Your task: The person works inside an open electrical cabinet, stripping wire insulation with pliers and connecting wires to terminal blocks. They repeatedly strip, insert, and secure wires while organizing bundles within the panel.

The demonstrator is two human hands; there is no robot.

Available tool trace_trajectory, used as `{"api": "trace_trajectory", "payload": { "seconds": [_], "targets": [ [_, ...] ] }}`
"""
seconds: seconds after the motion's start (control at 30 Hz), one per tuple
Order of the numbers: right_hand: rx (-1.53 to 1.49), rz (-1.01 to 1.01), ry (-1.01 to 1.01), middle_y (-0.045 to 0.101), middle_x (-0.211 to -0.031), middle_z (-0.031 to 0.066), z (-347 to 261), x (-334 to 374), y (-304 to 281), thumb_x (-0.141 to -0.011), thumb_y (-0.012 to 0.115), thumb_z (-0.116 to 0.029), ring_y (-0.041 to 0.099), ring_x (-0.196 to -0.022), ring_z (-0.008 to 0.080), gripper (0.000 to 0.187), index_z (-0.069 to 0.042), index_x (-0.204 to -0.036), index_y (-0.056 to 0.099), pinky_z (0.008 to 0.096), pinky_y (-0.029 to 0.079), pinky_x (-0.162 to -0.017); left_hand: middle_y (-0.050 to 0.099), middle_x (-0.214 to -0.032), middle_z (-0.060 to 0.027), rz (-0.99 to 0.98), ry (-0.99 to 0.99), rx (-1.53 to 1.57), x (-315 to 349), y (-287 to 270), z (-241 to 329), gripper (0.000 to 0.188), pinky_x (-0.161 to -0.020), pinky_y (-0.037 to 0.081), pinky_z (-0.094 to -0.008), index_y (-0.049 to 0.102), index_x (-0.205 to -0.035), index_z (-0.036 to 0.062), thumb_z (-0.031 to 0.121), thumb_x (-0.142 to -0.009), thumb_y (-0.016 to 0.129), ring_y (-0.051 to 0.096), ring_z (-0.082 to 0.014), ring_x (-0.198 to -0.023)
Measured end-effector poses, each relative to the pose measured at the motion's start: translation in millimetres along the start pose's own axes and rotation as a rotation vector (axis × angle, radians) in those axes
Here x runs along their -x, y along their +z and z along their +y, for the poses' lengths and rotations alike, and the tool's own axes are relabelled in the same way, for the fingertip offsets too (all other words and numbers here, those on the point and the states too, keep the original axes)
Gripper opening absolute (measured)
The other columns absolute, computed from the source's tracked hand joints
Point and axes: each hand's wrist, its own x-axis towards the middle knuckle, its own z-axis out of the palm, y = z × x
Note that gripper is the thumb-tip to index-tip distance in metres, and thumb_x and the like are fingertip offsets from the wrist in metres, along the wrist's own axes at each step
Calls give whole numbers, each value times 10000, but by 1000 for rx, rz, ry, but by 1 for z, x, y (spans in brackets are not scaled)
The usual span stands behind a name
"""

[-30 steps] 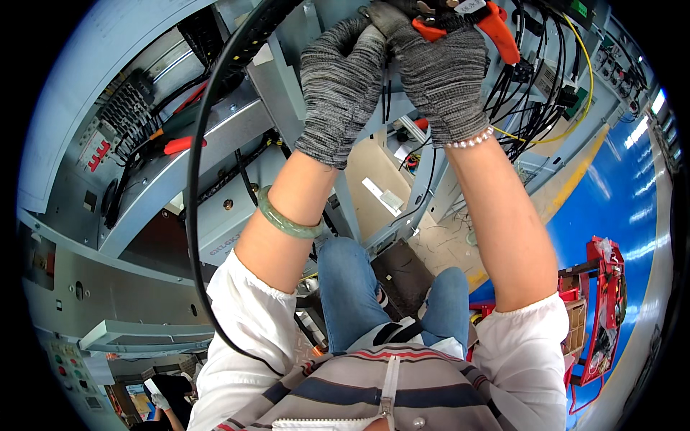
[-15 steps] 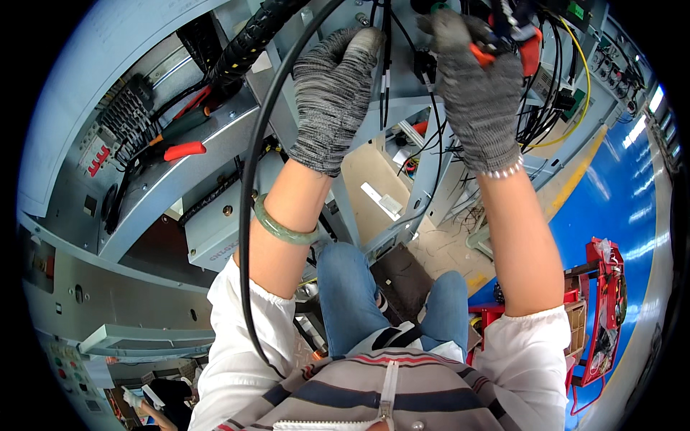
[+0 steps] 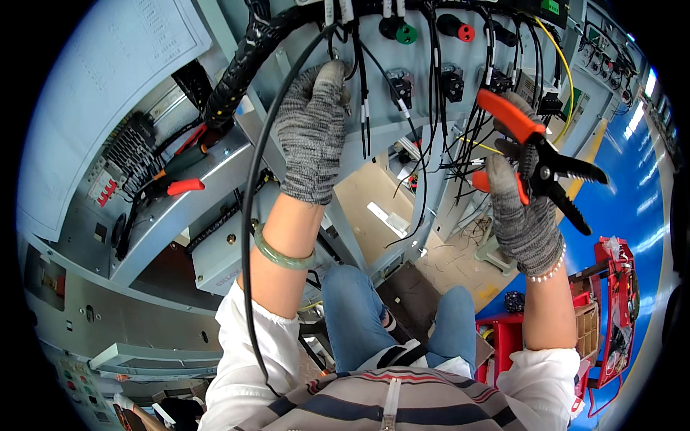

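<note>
My left hand [image 3: 314,129], in a grey knitted glove, is raised against the grey metal panel. Its fingers are curled around a spot by a small metal fitting [image 3: 334,54]; what they grip is hidden. A thick black cable [image 3: 249,215] runs down past that hand and along my left forearm. My right hand [image 3: 523,215], gloved alike, holds a wire stripper [image 3: 544,171] by its orange handles. The handles are spread and the black jaws stand apart, pointing right, with nothing between them. Thin black wires [image 3: 433,93] with white markers hang between the hands.
Green [image 3: 406,33] and red [image 3: 466,33] round terminals sit on the panel above. At left, a tool with red grips [image 3: 185,187] and a screwdriver [image 3: 183,159] lie on a metal ledge. A red tool cart [image 3: 609,316] stands at right on the blue floor.
My right hand has moved down and right with the wire stripper, away from the wires at the top. The left hand has shifted slightly down and left in the picture.
</note>
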Motion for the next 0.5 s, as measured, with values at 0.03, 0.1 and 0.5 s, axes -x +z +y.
{"api": "trace_trajectory", "payload": {
  "seconds": [0.03, 0.1, 0.5],
  "targets": [
    [-15, 1, 12, 520, -1089, 89, 3, 0, 0, -810, 530, -112, 516, -870, 97, 461, -24, -1245, 402, 225, 453, -794, 510, -628, 40, -4, 4, -8, 0, 1, 0, 279, -450, 295, -203, 678, -860, 84, 344, -833, 581, 402, -48, -507],
    [-81, -21, -23, 536, -1094, 90, 0, -1, -3, -769, 534, -114, 535, -906, 137, 499, -28, -1244, 411, 269, 445, -832, 505, -624, 41, -9, 12, -24, -2, 0, -1, 277, -445, 290, -200, 676, -866, 81, 340, -833, 581, 398, -46, -502],
    [-363, -262, 76, 563, -1033, 104, -20, 11, 9, -742, 549, -76, 542, -953, 207, 448, -34, -1179, 457, 331, 421, -857, 485, -613, 41, -69, 102, 37, -9, -1, -10, 225, -429, 285, -184, 658, -897, 79, 283, -831, 588, 380, -38, -472]
  ]
}}
